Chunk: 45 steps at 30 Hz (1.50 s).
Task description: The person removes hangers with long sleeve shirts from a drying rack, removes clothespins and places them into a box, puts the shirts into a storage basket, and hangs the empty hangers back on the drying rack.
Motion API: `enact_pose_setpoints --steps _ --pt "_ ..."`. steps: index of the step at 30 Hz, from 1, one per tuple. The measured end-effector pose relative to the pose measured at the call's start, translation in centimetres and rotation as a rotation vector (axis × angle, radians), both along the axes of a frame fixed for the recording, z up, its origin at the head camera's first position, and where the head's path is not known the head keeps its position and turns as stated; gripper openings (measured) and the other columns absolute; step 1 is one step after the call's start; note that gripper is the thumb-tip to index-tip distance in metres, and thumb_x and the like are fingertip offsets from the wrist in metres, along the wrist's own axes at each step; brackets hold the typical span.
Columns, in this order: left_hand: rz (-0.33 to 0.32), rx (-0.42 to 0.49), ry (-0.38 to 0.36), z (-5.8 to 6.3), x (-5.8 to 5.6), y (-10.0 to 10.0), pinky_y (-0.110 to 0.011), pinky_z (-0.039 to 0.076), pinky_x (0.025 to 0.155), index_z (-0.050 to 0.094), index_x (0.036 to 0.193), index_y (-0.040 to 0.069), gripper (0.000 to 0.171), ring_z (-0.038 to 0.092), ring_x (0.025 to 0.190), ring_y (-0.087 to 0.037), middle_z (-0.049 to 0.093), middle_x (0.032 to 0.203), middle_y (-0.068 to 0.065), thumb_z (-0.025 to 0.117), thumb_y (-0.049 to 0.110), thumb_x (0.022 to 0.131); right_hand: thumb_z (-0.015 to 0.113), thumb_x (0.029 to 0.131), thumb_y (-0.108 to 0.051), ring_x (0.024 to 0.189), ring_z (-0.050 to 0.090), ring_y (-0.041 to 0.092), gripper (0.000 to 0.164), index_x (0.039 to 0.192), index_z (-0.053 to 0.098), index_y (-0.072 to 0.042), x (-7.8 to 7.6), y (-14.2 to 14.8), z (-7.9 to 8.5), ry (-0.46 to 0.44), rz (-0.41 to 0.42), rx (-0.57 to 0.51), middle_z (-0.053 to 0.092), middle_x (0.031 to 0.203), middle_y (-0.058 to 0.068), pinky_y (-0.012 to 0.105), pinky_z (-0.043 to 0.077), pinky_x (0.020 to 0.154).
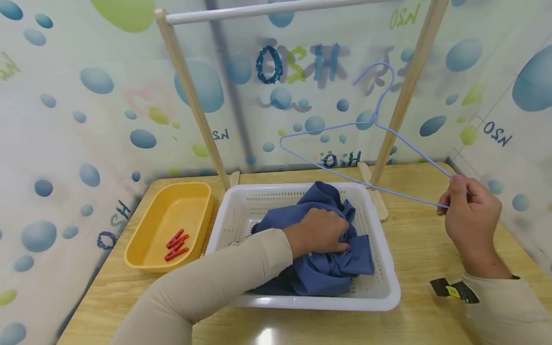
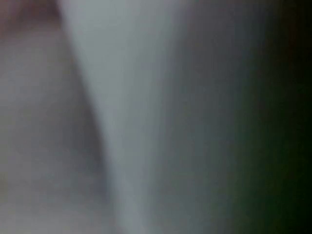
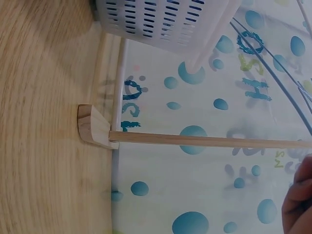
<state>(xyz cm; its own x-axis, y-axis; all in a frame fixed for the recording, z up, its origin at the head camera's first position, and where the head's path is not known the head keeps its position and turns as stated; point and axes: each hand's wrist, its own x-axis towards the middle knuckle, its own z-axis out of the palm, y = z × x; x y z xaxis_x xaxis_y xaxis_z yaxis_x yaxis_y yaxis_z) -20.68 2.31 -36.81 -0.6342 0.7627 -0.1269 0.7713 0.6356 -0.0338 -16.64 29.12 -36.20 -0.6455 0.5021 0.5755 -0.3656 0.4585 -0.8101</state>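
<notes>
My right hand (image 1: 472,218) pinches one end of a light blue wire hanger (image 1: 327,167) between thumb and fingers. The hanger is held up over the table's right side, its hook pointing upward and leftward. In the right wrist view, part of that hand (image 3: 298,197) shows at the right edge, below the hanger's wires (image 3: 275,73). A crumpled blue shirt (image 1: 323,278) lies in a white plastic basket (image 1: 375,297). My left hand (image 1: 321,230) reaches into the basket and grips the shirt's cloth, its fingertips hidden in the folds. The left wrist view is only a blur.
Left of the basket sits a yellow tray (image 1: 142,239) with several red clothespins (image 1: 176,245). Behind stands a rack with wooden posts (image 1: 194,96), wooden feet (image 1: 375,196) and a white top bar (image 1: 258,9). A patterned curtain (image 1: 86,143) surrounds the wooden table (image 1: 422,239).
</notes>
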Motion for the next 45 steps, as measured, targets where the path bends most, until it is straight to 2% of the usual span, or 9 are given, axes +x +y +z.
enact_pose_setpoints --steps 8,14,16,22,28,32,36,40,45 --pt "0.013 0.066 0.092 1.3 -0.4 -0.3 -0.024 0.044 0.05 0.059 0.094 0.025 0.034 0.054 0.061 -0.006 0.059 0.085 0.011 0.059 0.059 0.094 0.053 0.103 -0.026 0.039 0.051 0.001 0.046 0.065 0.053 0.0 -0.6 0.2 1.5 0.031 -0.019 -0.012 0.054 0.05 -0.013 0.013 0.044 0.043" --pt "0.027 0.124 0.068 2.2 -0.4 -0.2 -0.023 0.042 0.05 0.058 0.097 0.025 0.03 0.052 0.061 -0.007 0.054 0.096 0.007 0.057 0.055 0.096 0.051 0.104 -0.025 0.039 0.048 -0.002 0.048 0.062 0.051 0.0 -1.4 0.1 4.8 0.118 -0.059 0.038 0.051 0.051 -0.016 0.01 0.042 0.046" --pt "0.035 0.149 0.053 2.6 -0.2 -0.3 -0.023 0.041 0.051 0.058 0.099 0.024 0.029 0.052 0.061 -0.007 0.053 0.1 0.006 0.057 0.054 0.096 0.051 0.104 -0.024 0.039 0.046 -0.002 0.047 0.062 0.051 -0.003 -1.6 -0.1 6.0 0.141 -0.064 0.037 0.05 0.051 -0.015 0.009 0.041 0.047" --pt "0.057 0.194 0.027 4.4 0.4 -1.0 -0.022 0.043 0.055 0.058 0.107 0.024 0.029 0.054 0.07 -0.008 0.052 0.109 0.004 0.053 0.051 0.099 0.049 0.105 -0.027 0.042 0.047 -0.006 0.037 0.068 0.051 -0.028 -3.2 0.9 7.8 0.22 -0.088 0.107 0.049 0.055 -0.019 0.007 0.042 0.05" --pt "0.066 0.233 0.07 6.7 1.3 -3.4 -0.024 0.046 0.061 0.061 0.116 0.024 0.03 0.055 0.074 -0.008 0.056 0.12 0.002 0.053 0.049 0.1 0.05 0.105 -0.025 0.043 0.046 -0.007 0.038 0.067 0.049 -0.031 -4.3 1.4 8.4 0.261 -0.072 0.142 0.049 0.056 -0.02 0.006 0.041 0.049" --pt "0.108 0.259 0.073 8.2 1.9 -5.6 -0.026 0.048 0.063 0.062 0.116 0.024 0.029 0.056 0.074 -0.009 0.055 0.127 0.001 0.054 0.048 0.1 0.05 0.105 -0.025 0.043 0.045 -0.007 0.042 0.063 0.048 -0.027 -4.8 1.4 8.9 0.219 -0.096 0.127 0.047 0.054 -0.021 0.005 0.04 0.05" --pt "0.174 0.28 0.092 9.2 2.4 -8.1 -0.029 0.05 0.07 0.063 0.114 0.025 0.027 0.057 0.081 -0.012 0.056 0.129 0.001 0.057 0.046 0.099 0.049 0.105 -0.029 0.044 0.045 -0.007 0.04 0.065 0.048 -0.027 -5.4 1.1 9.3 0.127 -0.111 0.098 0.047 0.053 -0.02 0.006 0.041 0.052" --pt "0.236 0.311 0.114 8.9 2.7 -10.3 -0.039 0.052 0.082 0.064 0.11 0.026 0.023 0.061 0.09 -0.017 0.059 0.128 0.001 0.059 0.045 0.098 0.049 0.104 -0.032 0.042 0.045 -0.008 0.036 0.069 0.049 -0.031 -5.7 1.2 9.0 0.063 -0.133 0.105 0.047 0.054 -0.022 0.005 0.041 0.051" --pt "0.285 0.35 0.113 8.1 3.0 -12.9 -0.052 0.048 0.094 0.065 0.11 0.024 0.022 0.062 0.106 -0.022 0.062 0.124 0.0 0.061 0.042 0.098 0.05 0.104 -0.033 0.041 0.046 -0.007 0.034 0.071 0.052 -0.028 -5.4 1.3 8.6 0.021 -0.125 0.077 0.048 0.053 -0.02 0.006 0.042 0.05"
